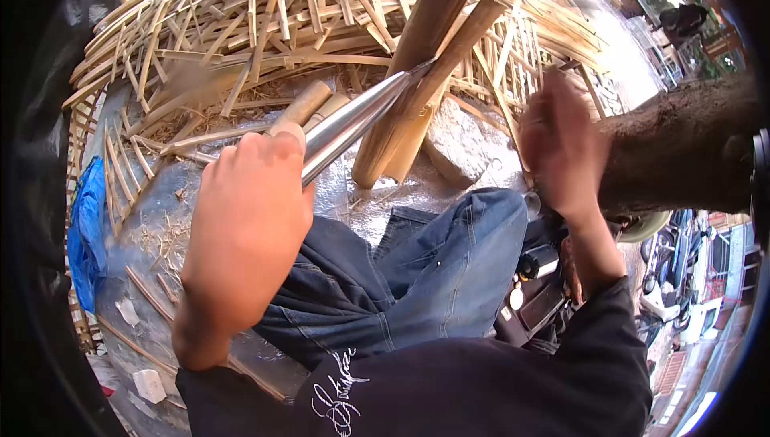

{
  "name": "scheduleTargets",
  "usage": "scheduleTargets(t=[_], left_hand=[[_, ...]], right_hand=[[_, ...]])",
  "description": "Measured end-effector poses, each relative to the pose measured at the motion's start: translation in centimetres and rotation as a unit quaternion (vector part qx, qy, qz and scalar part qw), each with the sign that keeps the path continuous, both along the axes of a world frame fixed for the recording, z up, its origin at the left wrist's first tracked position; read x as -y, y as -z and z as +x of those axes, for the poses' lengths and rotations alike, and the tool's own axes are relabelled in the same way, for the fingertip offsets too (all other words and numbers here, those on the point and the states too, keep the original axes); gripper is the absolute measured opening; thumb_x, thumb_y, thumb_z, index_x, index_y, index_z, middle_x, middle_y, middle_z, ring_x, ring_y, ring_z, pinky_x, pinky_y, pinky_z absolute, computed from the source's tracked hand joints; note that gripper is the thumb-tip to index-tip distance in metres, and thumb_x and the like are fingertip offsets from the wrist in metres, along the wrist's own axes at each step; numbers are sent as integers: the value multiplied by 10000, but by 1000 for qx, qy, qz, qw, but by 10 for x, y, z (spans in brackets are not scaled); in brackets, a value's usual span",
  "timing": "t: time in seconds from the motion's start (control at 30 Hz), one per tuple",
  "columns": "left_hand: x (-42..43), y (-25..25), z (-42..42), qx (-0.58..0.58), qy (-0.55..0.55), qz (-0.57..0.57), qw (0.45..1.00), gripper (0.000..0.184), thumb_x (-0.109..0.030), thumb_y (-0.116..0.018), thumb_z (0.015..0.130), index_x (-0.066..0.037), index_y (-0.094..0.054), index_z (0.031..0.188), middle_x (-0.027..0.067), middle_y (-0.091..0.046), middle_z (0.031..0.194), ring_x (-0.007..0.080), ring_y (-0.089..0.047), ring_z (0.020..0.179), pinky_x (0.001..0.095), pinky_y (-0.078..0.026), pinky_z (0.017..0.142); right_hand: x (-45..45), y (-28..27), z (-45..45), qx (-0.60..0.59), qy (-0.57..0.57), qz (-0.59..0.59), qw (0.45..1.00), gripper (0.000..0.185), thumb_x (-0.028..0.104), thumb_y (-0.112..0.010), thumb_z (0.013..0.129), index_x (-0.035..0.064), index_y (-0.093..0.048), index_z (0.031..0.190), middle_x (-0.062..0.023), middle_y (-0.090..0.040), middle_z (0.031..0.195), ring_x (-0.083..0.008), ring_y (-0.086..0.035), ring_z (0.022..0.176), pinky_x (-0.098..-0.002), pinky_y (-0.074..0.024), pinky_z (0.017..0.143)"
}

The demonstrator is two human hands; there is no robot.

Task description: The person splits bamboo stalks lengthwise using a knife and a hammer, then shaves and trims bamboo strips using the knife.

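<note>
While the left hand (257,212) is closed around a long, shiny metal tool (357,120), the right hand (565,140) is raised on the far side of the split bamboo (417,68), well apart from the left; motion blur prevents telling whether its fingers hold anything. The far end of the metal tool meets the split bamboo, which stands tilted in front of the seated person's jeans (449,277), its lower end near a pale stone block (461,144). Containers noted: a dark brown case (533,305) beside the jeans at the right, with a black cylindrical object (537,262) and a round pale disc (516,297) at it; the case's contents cannot be determined. Crumpled blue plastic (87,232) lies at the left edge; whether it contains anything cannot be told. Writing noted: white script (337,401) on the front of the black shirt (481,389), not legible; no brand can be read. Short bamboo lengths (301,104) lie just beyond the left hand, and a large heap of bamboo strips (321,4) spreads behind them. A thick brown trunk (682,148) extends at the right, beyond the right forearm.
</note>
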State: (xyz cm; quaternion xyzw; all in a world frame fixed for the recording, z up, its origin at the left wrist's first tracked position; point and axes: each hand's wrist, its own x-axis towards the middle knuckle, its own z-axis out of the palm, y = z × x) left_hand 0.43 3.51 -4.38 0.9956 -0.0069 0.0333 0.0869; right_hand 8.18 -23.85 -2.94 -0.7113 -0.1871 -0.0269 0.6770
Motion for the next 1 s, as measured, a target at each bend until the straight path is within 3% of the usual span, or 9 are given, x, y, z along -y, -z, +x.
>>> scheduleTargets(t=[0.07,0.3,0.43,0.63,0.67,0.73,0.9,0.97,1.0], left_hand=[[2,1,2,-17,1,9,1000,327,-139,-686,810,-37,-567,1097,191,-621,970,394,-582,950,486,-464,858],[-10,10,11,23,-8,-32,999,335,-137,-690,803,-40,-574,1102,205,-615,929,401,-576,932,490,-459,841],[1,6,12,-6,-9,-44,999,319,-205,-706,830,-48,-582,1078,192,-617,890,392,-574,925,492,-452,841],[5,10,16,90,14,-143,986,520,-314,-796,781,-99,-634,1225,139,-687,1053,353,-623,985,407,-470,908],[5,14,16,124,32,-153,980,480,-298,-789,790,-98,-650,1203,138,-693,1034,351,-626,970,411,-468,907],[11,16,10,159,59,-164,972,441,-283,-782,799,-97,-666,1181,136,-698,1014,349,-628,955,415,-465,906],[13,14,3,75,14,-187,979,388,-199,-791,786,-64,-680,1133,174,-706,955,353,-660,865,423,-503,796],[10,17,7,84,14,-195,977,372,-186,-800,776,-43,-685,1099,188,-704,906,349,-669,813,413,-508,760],[8,17,8,80,17,-212,974,364,-184,-796,780,-35,-687,1093,187,-703,885,343,-670,784,406,-509,748]], right_hand=[[-2,13,2,16,5,-443,896,305,282,-469,1048,12,-612,1057,-21,-515,651,-115,-477,593,-284,-406,541],[9,-14,4,47,-30,111,992,344,359,-455,1037,27,-546,1046,24,-453,601,-68,-387,444,-247,-312,399],[-2,21,10,1,34,-427,904,304,256,-507,1033,8,-616,895,-33,-493,601,-150,-453,539,-321,-389,529],[7,-11,-3,75,-28,91,993,330,346,-462,1030,34,-563,997,11,-447,586,-72,-367,422,-243,-270,373],[8,1,5,75,-10,81,994,325,334,-481,1025,24,-570,987,-5,-473,593,-98,-387,436,-263,-293,398],[-4,32,17,84,61,-359,928,318,312,-519,1014,4,-586,968,-38,-525,605,-151,-428,465,-302,-339,448],[0,-7,-46,46,109,-139,983,462,518,-433,1012,65,-524,1006,50,-384,576,-44,-320,432,-199,-252,406],[11,4,-35,23,-23,200,979,365,383,-568,970,32,-592,875,-40,-561,628,-61,-463,450,-227,-315,389],[12,17,-24,125,44,-102,986,328,327,-576,978,8,-604,904,-33,-562,634,-76,-473,490,-244,-348,441]])
